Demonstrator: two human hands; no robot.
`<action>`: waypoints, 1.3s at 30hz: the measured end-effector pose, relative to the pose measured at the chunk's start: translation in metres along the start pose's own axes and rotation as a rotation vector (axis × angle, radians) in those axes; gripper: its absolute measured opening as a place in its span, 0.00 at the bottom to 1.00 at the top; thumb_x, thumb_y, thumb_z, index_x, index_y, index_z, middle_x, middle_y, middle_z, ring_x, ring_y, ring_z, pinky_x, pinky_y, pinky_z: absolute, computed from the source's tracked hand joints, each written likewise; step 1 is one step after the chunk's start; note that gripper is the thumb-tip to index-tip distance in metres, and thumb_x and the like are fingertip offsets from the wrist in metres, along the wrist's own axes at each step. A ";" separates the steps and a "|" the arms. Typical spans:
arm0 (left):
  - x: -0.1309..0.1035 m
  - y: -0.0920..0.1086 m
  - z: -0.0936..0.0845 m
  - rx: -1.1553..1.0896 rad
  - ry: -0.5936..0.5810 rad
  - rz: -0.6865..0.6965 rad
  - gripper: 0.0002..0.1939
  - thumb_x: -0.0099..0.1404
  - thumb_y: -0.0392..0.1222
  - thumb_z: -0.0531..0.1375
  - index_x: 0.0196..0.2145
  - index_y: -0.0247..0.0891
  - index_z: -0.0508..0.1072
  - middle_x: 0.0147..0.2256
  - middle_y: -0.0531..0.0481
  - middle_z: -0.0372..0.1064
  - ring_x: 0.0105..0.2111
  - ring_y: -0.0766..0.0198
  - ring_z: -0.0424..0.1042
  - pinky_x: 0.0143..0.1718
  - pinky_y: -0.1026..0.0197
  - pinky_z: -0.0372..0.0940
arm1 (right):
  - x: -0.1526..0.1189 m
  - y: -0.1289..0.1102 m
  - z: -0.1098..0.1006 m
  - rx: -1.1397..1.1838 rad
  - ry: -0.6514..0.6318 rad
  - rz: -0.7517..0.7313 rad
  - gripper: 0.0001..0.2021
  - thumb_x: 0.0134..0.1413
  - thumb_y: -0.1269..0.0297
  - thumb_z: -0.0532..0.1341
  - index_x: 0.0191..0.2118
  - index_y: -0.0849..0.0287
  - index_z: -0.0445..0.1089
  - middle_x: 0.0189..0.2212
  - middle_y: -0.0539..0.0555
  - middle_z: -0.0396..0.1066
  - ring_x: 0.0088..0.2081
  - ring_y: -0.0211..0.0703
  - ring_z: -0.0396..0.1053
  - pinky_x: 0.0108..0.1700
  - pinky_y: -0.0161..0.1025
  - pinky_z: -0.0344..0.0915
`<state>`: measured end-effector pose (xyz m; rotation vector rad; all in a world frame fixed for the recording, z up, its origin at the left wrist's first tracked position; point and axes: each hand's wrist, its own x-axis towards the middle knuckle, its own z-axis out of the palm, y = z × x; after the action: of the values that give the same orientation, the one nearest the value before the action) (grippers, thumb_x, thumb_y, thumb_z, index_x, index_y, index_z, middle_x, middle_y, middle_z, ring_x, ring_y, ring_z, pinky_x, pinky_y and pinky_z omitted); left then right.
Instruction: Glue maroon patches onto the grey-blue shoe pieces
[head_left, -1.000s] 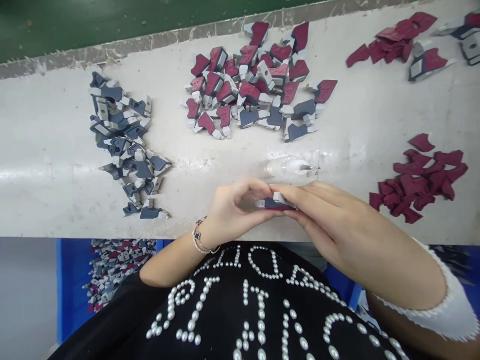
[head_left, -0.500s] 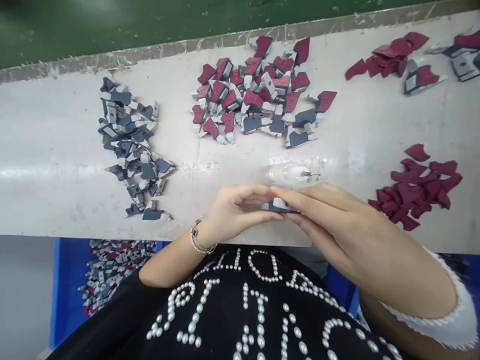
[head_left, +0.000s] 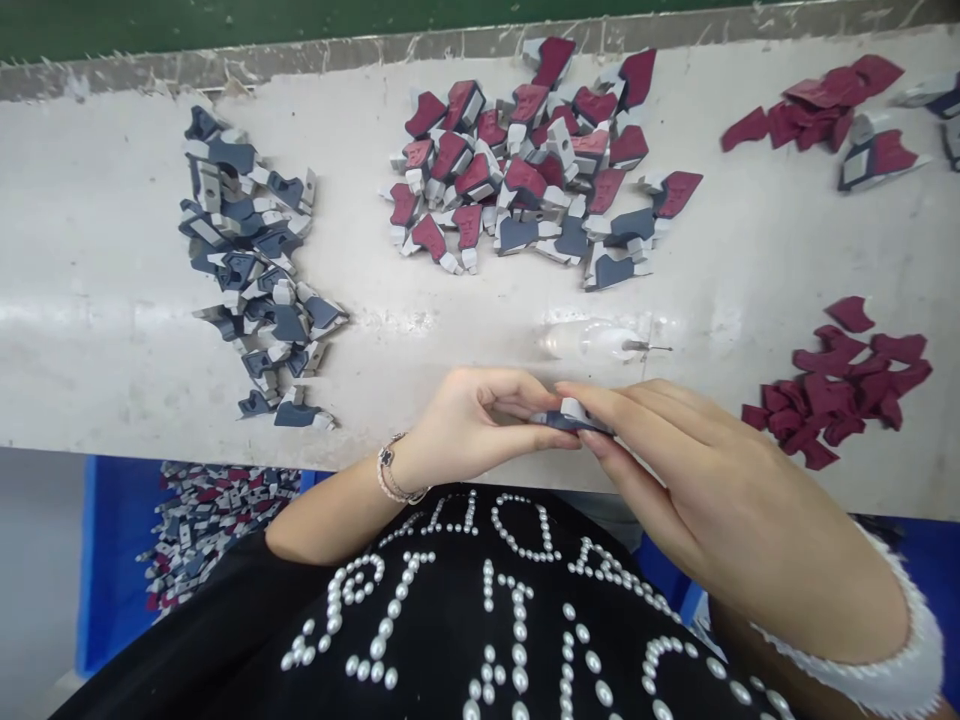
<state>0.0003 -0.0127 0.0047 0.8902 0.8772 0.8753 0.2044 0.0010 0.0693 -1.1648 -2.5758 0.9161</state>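
Between both hands, near the table's front edge, is a small grey-and-white plastic part [head_left: 571, 412]. My left hand [head_left: 480, 420] pinches its left end between thumb and fingers. The fingers of my right hand [head_left: 667, 450] close on its right end and cover much of it. Just beyond the hands lies a white bottle with a thin metal needle tip [head_left: 589, 340]. To the right is a pile of loose dark-red pieces [head_left: 832, 385]. A heap of similar grey-and-white parts [head_left: 259, 260] lies on the left.
Farther back is a heap of parts with red faces [head_left: 517, 175], some showing grey. More red pieces [head_left: 817, 105] and a few parts [head_left: 877, 155] sit at the back right. A blue bin [head_left: 97, 570] full of parts stands below the table's front left edge.
The view has shifted slightly. Both hands still hold the part, which now appears turned a little, and the fingertips have moved slightly on it.
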 end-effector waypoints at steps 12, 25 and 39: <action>0.001 0.000 0.000 -0.029 -0.024 -0.070 0.09 0.56 0.35 0.74 0.34 0.34 0.79 0.36 0.46 0.84 0.38 0.57 0.84 0.45 0.59 0.82 | 0.001 -0.003 0.004 -0.077 0.029 -0.019 0.11 0.70 0.72 0.52 0.52 0.67 0.67 0.37 0.59 0.74 0.38 0.52 0.72 0.39 0.48 0.68; 0.001 -0.005 0.000 -0.008 -0.020 -0.064 0.11 0.57 0.38 0.74 0.36 0.35 0.79 0.37 0.46 0.83 0.39 0.59 0.84 0.45 0.61 0.80 | 0.000 -0.002 0.009 -0.039 -0.005 0.024 0.16 0.71 0.73 0.51 0.58 0.70 0.66 0.41 0.62 0.74 0.42 0.54 0.72 0.42 0.50 0.71; -0.008 0.009 0.010 0.287 -0.046 0.053 0.07 0.61 0.39 0.71 0.34 0.33 0.80 0.33 0.46 0.81 0.34 0.62 0.81 0.38 0.63 0.76 | -0.016 -0.003 0.013 0.220 0.011 0.048 0.24 0.70 0.76 0.50 0.66 0.51 0.61 0.46 0.56 0.76 0.48 0.49 0.74 0.47 0.48 0.76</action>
<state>0.0042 -0.0192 0.0183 1.1823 0.9568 0.7825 0.2082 -0.0178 0.0622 -1.1696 -2.3741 1.1665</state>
